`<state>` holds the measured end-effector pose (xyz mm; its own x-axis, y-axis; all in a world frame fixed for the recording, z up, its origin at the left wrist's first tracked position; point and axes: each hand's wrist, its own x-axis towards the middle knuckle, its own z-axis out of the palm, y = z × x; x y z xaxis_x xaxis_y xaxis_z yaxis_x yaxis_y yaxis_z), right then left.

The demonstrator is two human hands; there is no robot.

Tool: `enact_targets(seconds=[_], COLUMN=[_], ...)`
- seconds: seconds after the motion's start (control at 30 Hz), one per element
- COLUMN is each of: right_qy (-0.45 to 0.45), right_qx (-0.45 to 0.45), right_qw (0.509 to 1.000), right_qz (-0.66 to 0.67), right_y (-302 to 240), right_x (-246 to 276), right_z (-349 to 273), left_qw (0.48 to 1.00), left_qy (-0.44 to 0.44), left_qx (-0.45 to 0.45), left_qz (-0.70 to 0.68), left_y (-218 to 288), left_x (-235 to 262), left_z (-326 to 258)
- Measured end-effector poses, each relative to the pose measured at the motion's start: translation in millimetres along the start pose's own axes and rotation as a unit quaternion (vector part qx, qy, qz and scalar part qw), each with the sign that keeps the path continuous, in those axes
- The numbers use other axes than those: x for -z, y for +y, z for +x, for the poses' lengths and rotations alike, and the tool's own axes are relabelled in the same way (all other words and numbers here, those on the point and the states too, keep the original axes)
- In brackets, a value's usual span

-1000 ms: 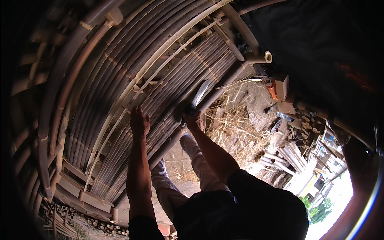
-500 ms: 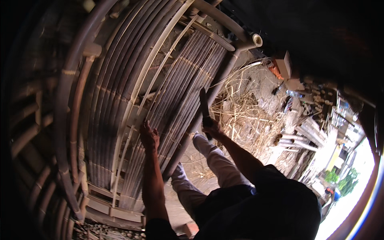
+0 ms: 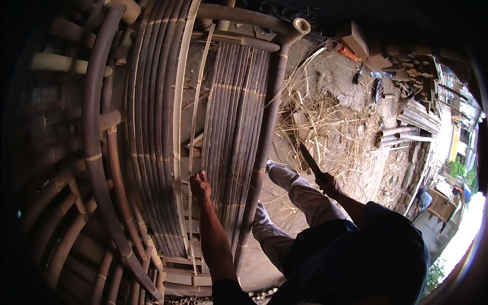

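Two hands busy: left hand (image 3: pixel 200 184) pinches thin springy bamboo strip (image 3: pixel 195 117) low, beside slat panel (image 3: pixel 236 127); right hand (image 3: pixel 328 182) fisted on knife (image 3: pixel 309 159) handle.

Dirt floor (image 3: pixel 351 76), bare in patches. Loose straw (image 3: pixel 325 127) lies spread over it beside the bamboo frame (image 3: pixel 239 127), which stands on the floor. Cut bamboo poles (image 3: pixel 406 133) lie stacked on the floor at the far right. Small blocks (image 3: pixel 358 40) rest on the ground near the frame's upper end. Short cane offcuts (image 3: pixel 254 296) lie at the frame's lower end.
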<state>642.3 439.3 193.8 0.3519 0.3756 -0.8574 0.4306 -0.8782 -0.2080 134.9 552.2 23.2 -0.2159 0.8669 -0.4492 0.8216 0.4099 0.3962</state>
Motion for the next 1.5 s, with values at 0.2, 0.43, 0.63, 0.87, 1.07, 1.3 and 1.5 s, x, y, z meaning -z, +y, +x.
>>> enact_targets(seconds=[0.2, 0.43, 0.63, 0.87, 1.07, 1.3, 1.5], right_qy=[0.107, 0.090, 0.065, 0.067, -0.091, -0.120, -0.130], right_qx=[0.055, 0.096, 0.141, 0.297, 0.229, 0.358, 0.453], right_qw=[0.967, 0.988, 0.987, 0.925, 0.890, 0.783, 0.717], right_qz=[-0.224, -0.083, 0.038, 0.226, 0.383, 0.494, 0.514], right_y=[47.9, 25.4, -25.6, -97.2, -115.9, -211.1, -289.3], right_x=[21.1, 36.7, 70.9, 138.0, 143.8, 160.7, 154.8], right_z=[-16.4, -122.3, -184.4, -312.7, -347.3, -473.9, -428.6], left_qw=[0.955, 0.939, 0.892, 0.907, 0.861, 0.886, 0.919], left_qy=[-0.018, -0.072, -0.027, -0.081, -0.107, -0.059, -0.106], left_qx=[0.089, -0.129, -0.251, -0.292, -0.277, -0.188, -0.182], left_qz=[-0.284, -0.311, -0.374, -0.293, -0.413, -0.420, -0.334], left_y=[56.2, 244.3, 387.4, 462.1, 486.3, 468.1, 463.3], left_x=[75.2, 228.5, 329.1, 457.6, 502.8, 485.9, 476.9], left_z=[-79.0, -184.7, -252.4, -344.1, -369.6, -384.2, -417.4])
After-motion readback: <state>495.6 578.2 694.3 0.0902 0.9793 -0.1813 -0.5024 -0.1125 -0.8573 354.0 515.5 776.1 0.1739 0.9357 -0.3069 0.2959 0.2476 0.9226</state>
